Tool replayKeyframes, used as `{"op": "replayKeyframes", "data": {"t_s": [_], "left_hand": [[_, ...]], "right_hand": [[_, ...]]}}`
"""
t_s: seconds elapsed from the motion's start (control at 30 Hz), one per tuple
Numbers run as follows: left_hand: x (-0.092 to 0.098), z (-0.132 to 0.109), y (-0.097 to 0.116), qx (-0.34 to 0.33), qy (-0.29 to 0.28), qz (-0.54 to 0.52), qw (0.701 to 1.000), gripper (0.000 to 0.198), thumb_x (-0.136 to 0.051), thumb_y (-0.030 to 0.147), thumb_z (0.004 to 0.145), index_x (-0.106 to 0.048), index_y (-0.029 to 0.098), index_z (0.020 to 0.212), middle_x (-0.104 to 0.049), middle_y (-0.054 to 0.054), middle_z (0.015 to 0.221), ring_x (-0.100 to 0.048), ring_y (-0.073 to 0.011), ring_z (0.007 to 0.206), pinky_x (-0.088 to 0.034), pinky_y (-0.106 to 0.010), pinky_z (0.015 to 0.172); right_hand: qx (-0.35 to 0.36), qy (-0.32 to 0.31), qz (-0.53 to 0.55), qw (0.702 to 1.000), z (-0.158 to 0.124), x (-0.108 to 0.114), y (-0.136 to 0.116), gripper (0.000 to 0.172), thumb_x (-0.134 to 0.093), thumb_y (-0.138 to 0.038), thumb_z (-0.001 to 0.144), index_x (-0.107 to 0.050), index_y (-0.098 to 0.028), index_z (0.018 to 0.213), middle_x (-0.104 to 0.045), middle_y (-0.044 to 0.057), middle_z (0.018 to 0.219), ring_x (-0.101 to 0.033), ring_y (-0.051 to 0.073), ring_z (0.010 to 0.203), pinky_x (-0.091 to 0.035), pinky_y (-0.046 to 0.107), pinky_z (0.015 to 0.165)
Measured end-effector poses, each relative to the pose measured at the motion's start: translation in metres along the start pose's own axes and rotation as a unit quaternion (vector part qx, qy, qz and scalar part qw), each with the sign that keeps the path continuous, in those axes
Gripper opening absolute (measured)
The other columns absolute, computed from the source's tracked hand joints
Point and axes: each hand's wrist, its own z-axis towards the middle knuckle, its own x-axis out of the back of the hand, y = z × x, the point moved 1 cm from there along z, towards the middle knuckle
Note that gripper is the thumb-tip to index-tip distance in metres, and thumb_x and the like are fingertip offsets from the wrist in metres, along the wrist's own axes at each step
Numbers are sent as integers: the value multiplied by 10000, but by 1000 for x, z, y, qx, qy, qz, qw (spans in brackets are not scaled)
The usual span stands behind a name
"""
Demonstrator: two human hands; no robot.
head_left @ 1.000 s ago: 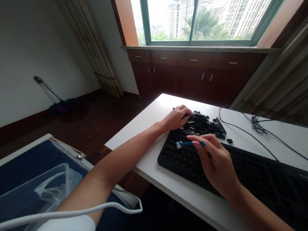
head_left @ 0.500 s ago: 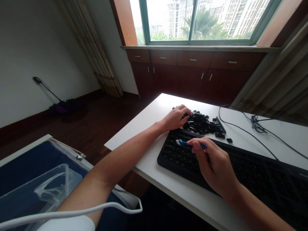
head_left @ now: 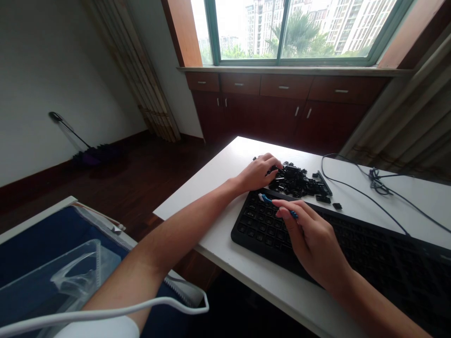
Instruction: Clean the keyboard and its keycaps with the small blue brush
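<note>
My right hand [head_left: 313, 230] is closed around a blue toothbrush [head_left: 267, 199] with white bristles. The bristles are at the upper left part of a black keyboard [head_left: 243, 234], whose keycaps are off in the section I can see. My left hand [head_left: 260, 170] rests at the left side of a heap of loose black keycaps [head_left: 298, 180], just behind the keyboard. Its fingers are bent and the thumb stands apart from them; I see nothing held there, though the fingertips are partly lost against the dark heap.
The white table [head_left: 211, 206] carries a black cable [head_left: 362, 195] behind the keyboard on the right. At lower left, a clear plastic bag [head_left: 77, 272] lies on a dark blue zipped surface [head_left: 45, 230]. A white cord [head_left: 169, 300] crosses in front of my left arm.
The toothbrush head has shifted a little away from me, toward the keyboard's back edge, as my right hand tilted. My left hand has stayed in place.
</note>
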Motion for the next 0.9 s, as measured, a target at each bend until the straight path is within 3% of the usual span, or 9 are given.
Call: {"op": "replayKeyframes", "data": {"t_s": [0.33, 0.63, 0.9], "left_hand": [[1, 0, 1, -3, 1, -2, 1000, 206, -531, 172, 938, -642, 188, 1110, -590, -94, 1160, -604, -197, 1027, -546, -375, 929], [1, -1, 1, -1, -1, 4, 1000, 210, -530, 168, 942, -637, 194, 1120, -591, -91, 1172, -602, -197, 1050, -539, -365, 937], [1, 0, 1, -1, 6, 7, 1000, 220, -529, 153, 929, -638, 191, 1117, -594, -90, 1160, -600, -199, 1043, -532, -369, 942]], "right_hand": [[-26, 14, 26, 999, 0, 2, -1, 195, -457, -214, 1035, -639, -200, 1103, -648, 37, 971, -617, 134, 836, -490, 270, 763], [3, -8, 26, 1000, -1, 3, -3, 200, -474, -175, 1022, -635, -207, 1134, -667, 42, 979, -641, 138, 864, -501, 267, 780], [33, -4, -8, 999, -1, 0, -1, 287, -503, -148, 1004, -619, -237, 1252, -674, 60, 1107, -663, 144, 928, -537, 279, 823]]}}
